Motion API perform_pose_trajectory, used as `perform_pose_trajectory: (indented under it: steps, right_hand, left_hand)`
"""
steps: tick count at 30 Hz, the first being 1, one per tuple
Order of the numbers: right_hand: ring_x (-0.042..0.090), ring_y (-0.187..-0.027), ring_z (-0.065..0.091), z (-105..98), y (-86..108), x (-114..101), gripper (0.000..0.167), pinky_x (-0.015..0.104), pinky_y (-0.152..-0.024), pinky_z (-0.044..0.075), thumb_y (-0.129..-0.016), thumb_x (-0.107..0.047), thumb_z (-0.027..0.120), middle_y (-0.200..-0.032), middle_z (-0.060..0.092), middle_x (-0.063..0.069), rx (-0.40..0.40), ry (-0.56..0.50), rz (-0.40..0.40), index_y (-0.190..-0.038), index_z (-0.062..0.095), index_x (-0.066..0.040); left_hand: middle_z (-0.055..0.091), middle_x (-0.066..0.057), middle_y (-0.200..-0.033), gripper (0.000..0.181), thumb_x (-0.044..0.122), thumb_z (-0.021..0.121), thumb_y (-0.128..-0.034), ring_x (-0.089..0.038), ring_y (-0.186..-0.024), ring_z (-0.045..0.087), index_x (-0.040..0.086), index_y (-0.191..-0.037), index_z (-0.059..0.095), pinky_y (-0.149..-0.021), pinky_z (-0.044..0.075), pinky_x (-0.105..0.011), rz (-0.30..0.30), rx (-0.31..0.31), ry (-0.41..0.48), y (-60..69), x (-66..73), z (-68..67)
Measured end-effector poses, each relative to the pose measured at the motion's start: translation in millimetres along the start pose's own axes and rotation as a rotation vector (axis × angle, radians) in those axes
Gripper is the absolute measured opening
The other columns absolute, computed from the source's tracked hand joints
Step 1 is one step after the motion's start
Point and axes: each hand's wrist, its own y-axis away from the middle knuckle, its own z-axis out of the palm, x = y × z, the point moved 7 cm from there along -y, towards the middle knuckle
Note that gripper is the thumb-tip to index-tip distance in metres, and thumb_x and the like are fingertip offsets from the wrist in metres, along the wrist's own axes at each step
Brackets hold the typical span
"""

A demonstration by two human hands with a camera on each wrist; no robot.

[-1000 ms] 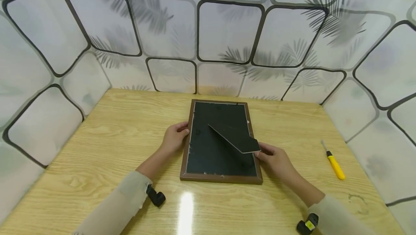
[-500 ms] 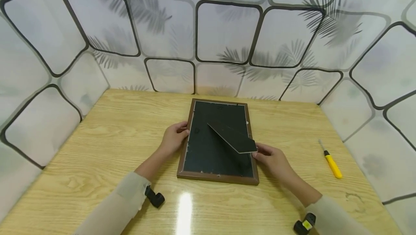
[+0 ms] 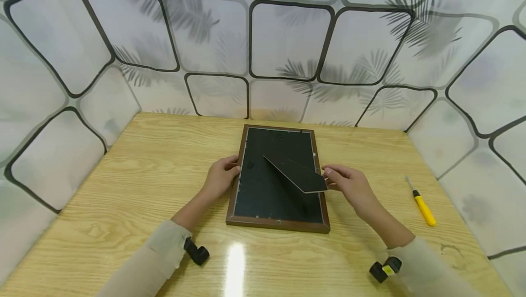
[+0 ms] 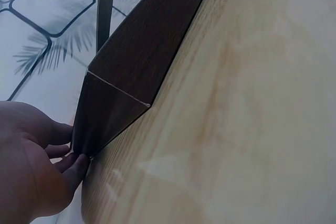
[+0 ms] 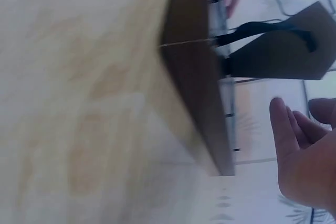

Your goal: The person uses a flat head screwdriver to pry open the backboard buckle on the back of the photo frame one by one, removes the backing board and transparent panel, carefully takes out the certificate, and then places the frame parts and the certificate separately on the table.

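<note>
A picture frame (image 3: pixel 278 225) with a brown rim lies back side up on the table, its black backing board showing. From the backing rises a black easel stand (image 3: pixel 302 177), tilted up toward the right. In the right wrist view a dark ribbon (image 5: pixel 262 27) joins the stand (image 5: pixel 291 59) to the backing. My left hand (image 3: pixel 219 178) grips the left rim, thumb on top; the left wrist view shows its fingertips (image 4: pixel 79 166) at the frame's side. My right hand (image 3: pixel 353 189) hovers by the stand's free end, and the right wrist view shows a gap between them.
A screwdriver (image 3: pixel 423 206) with a yellow handle lies on the wooden table (image 3: pixel 172 146) at the right. Patterned curtain-like panels (image 3: pixel 287 41) enclose the back and both sides. Small black cameras (image 3: pixel 197 251) sit on both wrists.
My right hand has left the frame's right rim and moved slightly up and away beside the stand. My left hand keeps its hold. The stand remains raised.
</note>
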Motion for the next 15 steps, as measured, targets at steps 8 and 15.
perform_pose_trajectory:
  steps: [8, 15]
  right_hand:
    - [0.010, -0.105, 0.066, 4.2, 4.1, -11.4, 0.056, 0.025, -0.089, 0.058, -0.101, -0.036, 0.062, -0.138, 0.060, 0.021, -0.068, -0.078, 0.035, -0.138, 0.058, 0.005]
    - [0.018, -0.122, 0.062, 6.5, 7.0, -12.1, 0.054, 0.024, -0.092, 0.057, -0.099, -0.029, 0.066, -0.143, 0.057, 0.022, -0.115, -0.116, 0.075, -0.139, 0.057, 0.006]
  left_hand:
    - [0.057, -0.024, -0.140, 0.045, 0.007, 0.055, -0.1030, -0.037, -0.129, 0.057, -0.002, -0.146, 0.050, -0.105, 0.051, -0.048, -0.001, 0.005, -0.005, -1.0, -1.4, -0.1]
    - [0.057, -0.022, -0.141, 0.044, 0.009, 0.055, -0.1034, -0.036, -0.129, 0.056, -0.001, -0.146, 0.051, -0.105, 0.051, -0.047, -0.026, 0.005, 0.012, 0.3, -1.9, 0.5]
